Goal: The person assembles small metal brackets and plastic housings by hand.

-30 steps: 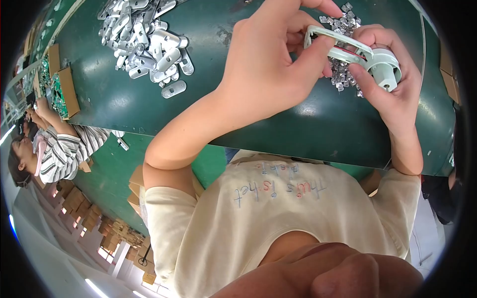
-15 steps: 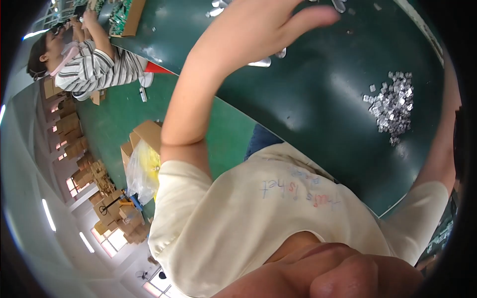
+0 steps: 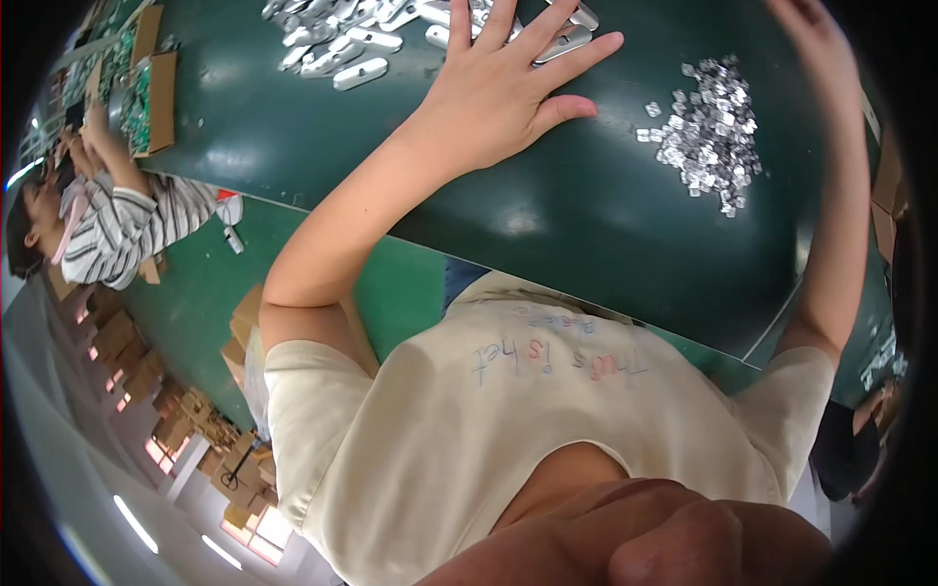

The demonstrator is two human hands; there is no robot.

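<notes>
two bare hands are in view above one dark green table (image 3: 576,210). the left hand (image 3: 493,93) is palm down with all five fingers spread well apart, over the near right part of one heap of silver oblong plates (image 3: 376,39). one plate shows between its index and middle fingers, and another lies just beyond; whether the fingers touch them i cannot tell. the heap runs to the top edge, too many to count, with one plate (image 3: 362,74) at its near side.

the right hand (image 3: 821,39) is blurred and cut by the upper right edge, so i cannot tell whether its fingers are apart or clamped on something. one heap of small shiny metal pieces (image 3: 711,127) lies between the two hands, nearer the right forearm; at least two pieces sit loose to its left.

two other people are partly visible: one in a striped top (image 3: 112,230) at the left, one in a dark top (image 3: 845,449) at the right. one cardboard box (image 3: 161,103) at the left holds uncounted green parts (image 3: 140,103).
</notes>
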